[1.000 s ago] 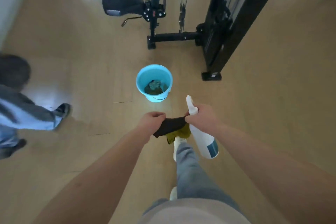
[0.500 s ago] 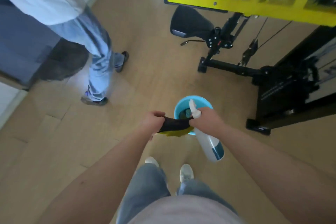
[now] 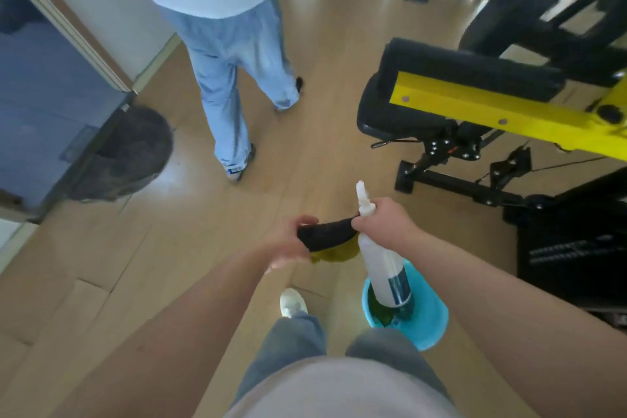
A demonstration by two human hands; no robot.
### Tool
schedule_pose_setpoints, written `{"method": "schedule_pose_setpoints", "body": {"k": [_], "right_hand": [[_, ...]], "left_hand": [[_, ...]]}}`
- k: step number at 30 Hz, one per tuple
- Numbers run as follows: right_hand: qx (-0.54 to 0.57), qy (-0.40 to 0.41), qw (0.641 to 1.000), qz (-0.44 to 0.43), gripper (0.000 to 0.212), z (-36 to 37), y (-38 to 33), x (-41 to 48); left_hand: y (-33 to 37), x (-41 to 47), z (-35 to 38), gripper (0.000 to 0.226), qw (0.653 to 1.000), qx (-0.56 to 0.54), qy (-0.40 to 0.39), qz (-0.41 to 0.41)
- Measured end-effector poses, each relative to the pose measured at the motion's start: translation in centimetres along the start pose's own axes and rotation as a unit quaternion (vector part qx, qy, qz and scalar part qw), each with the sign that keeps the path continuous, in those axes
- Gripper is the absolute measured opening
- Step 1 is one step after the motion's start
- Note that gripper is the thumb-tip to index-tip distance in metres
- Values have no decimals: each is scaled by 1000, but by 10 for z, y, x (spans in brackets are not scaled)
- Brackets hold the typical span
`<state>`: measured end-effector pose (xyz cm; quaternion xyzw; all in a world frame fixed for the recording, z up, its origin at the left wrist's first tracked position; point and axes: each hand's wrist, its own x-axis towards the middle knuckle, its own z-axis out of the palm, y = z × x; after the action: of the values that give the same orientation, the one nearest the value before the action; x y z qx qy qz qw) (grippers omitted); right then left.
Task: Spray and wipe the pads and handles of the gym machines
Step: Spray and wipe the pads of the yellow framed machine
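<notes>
2 fists clenched: left hand point(image 3: 291, 243) and right hand point(image 3: 384, 225) hold a black-and-olive rag point(image 3: 326, 236) between them; right also grips white plastic spray bottle point(image 3: 385, 270). Approach step; next, likely spraying black cushioned pad point(image 3: 458, 68) beyond, rightward.

Bright daylight, floor point(image 3: 305, 153) glare, motion blur, wide-angle bending at edges.

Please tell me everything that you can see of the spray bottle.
The spray bottle looks like whitish translucent plastic, with a white nozzle on top and a dark blue band near its base. The right hand grips its neck and also pinches one end of the dark cloth. The bottle tilts, nozzle pointing away, its base seen against the blue bucket.
</notes>
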<state>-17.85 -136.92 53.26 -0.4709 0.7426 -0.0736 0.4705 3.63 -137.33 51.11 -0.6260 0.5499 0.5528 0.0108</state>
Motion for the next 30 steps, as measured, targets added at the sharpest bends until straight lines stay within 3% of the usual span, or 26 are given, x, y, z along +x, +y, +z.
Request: {"method": "schedule_pose_setpoints", "body": {"k": [2,4,10,15,18,23,30], "right_hand": [[15,-8,1000,5,25,-1,-38,30],[27,-11,999,15,24,-2,-74,61],[4,-26,999,19,25,5,-173,171],[-49,-54,997,-18,10,-5,-250,269],[-91,-61,994,-21,12,-27,-291,321],[-65,-58,996,-9,21,-72,-346,390],[-20,-15,999,44,16,-139,-378,467]], "left_hand": [[-2,22,-43,69,989,144,15,9],[-6,45,-80,66,979,203,18,2],[3,122,-180,33,981,150,123,8],[25,188,-260,56,972,202,114,-30],[49,231,-308,42,970,213,113,-40],[103,298,-371,27,969,197,149,-10],[185,400,-431,38,957,242,151,59]]}}
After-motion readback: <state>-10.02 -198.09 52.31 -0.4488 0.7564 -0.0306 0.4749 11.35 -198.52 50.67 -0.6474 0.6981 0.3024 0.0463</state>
